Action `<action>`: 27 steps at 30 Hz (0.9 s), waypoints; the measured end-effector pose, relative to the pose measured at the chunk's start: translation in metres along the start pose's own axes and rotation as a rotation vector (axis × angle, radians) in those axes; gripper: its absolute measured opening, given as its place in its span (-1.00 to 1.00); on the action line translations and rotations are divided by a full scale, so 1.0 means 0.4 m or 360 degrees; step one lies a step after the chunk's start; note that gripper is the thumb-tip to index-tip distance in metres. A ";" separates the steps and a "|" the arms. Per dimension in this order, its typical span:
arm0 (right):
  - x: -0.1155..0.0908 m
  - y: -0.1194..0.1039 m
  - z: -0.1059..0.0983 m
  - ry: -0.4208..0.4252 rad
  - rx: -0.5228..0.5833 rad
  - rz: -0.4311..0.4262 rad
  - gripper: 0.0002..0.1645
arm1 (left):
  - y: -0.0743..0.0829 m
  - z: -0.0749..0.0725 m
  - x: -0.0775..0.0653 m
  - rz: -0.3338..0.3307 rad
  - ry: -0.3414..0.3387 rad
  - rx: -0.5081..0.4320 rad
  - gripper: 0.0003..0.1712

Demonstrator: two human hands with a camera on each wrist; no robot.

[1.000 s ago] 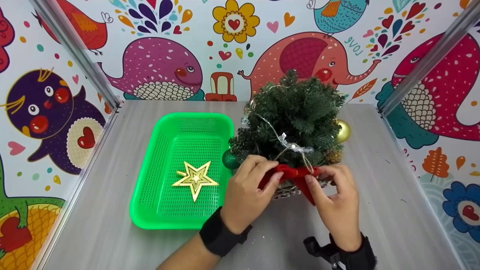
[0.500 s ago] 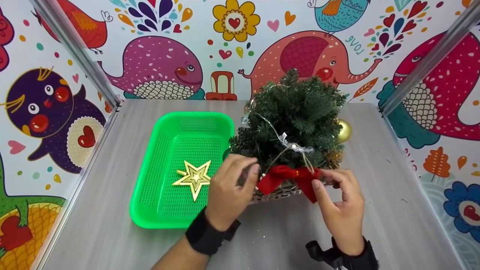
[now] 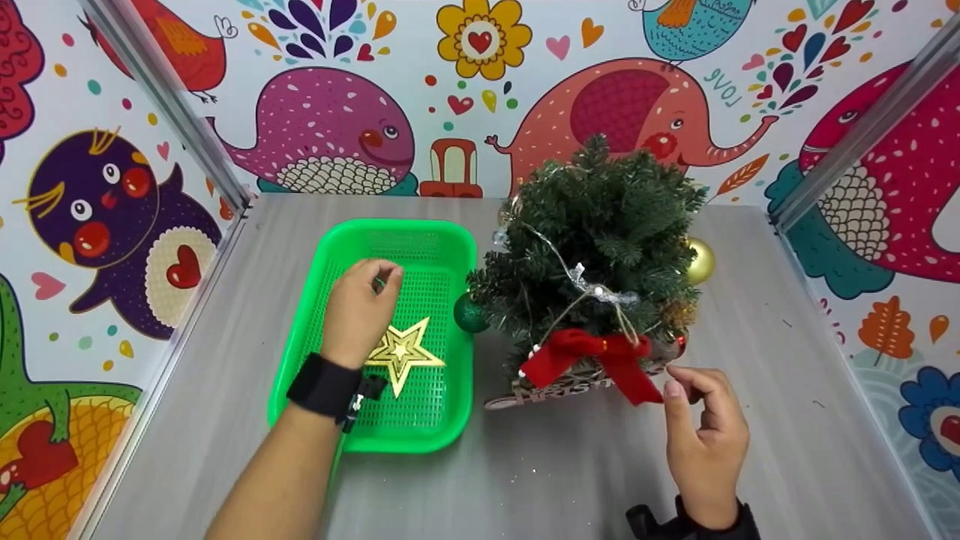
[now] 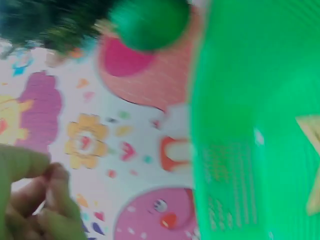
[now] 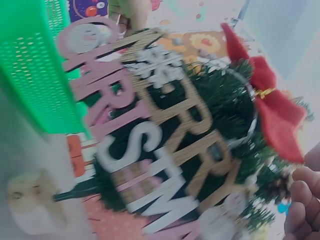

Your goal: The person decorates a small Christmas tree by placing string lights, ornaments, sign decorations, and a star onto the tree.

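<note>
Over the left half of the green basket (image 3: 448, 439), my left hand (image 3: 361, 307) hangs with loosely curled fingers and nothing visible in its grasp. A gold star ornament (image 3: 405, 351) lies in the basket, its left part hidden by that hand. The small Christmas tree (image 3: 607, 225) stands to the right of the basket. A red bow (image 3: 574, 352) hangs on the tree's front, above a wooden letter sign (image 5: 160, 125). Close to the bow's right tail is my right hand (image 3: 709, 435), its fingers loosely bent and holding nothing that I can see.
A green ball (image 3: 470, 313) sits at the tree's left by the basket rim, and a gold ball (image 3: 700, 260) at its right. A string of lights (image 3: 592, 291) crosses the branches. Patterned panels (image 3: 330, 135) wall in the grey tabletop (image 3: 525, 480).
My left hand has let go of the red bow and swung left over the basket. My right hand has released the bow too and drawn slightly down and right. The bow stays on the tree.
</note>
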State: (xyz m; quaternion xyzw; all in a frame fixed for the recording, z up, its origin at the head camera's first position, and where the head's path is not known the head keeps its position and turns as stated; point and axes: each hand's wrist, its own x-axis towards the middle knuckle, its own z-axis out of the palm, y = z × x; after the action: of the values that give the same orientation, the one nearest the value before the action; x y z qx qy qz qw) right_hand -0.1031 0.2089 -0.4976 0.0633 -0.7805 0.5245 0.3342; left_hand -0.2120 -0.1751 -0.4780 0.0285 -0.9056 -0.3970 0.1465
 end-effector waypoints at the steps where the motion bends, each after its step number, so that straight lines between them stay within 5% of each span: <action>1: -0.007 0.009 -0.002 0.0000 -0.0007 0.0034 -0.80 | -0.018 0.003 0.011 0.0000 -0.0115 0.0113 -0.70; 8: -0.046 0.054 -0.012 -0.0023 -0.0125 0.0432 -0.85 | -0.130 0.026 0.042 0.0104 -0.1050 0.0592 -0.07; 12: -0.062 0.076 -0.016 -0.0036 -0.0191 0.0557 -0.86 | -0.162 0.041 0.026 0.0187 -0.1351 0.0774 0.27; 21: -0.073 0.102 -0.022 -0.0075 -0.0210 0.0660 -0.87 | -0.166 0.029 0.014 0.0205 -0.1600 0.0980 0.43; 27: -0.066 0.105 -0.027 -0.0083 -0.0172 0.0634 -0.87 | -0.178 0.038 0.012 0.0402 -0.1457 0.0954 0.19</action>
State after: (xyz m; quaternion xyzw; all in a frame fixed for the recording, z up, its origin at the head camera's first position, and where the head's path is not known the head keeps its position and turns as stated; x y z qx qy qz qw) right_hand -0.0967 0.2300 -0.5435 -0.0968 -0.8130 0.5357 0.2064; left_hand -0.2255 -0.2139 -0.5385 -0.2150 -0.9464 -0.0736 -0.2295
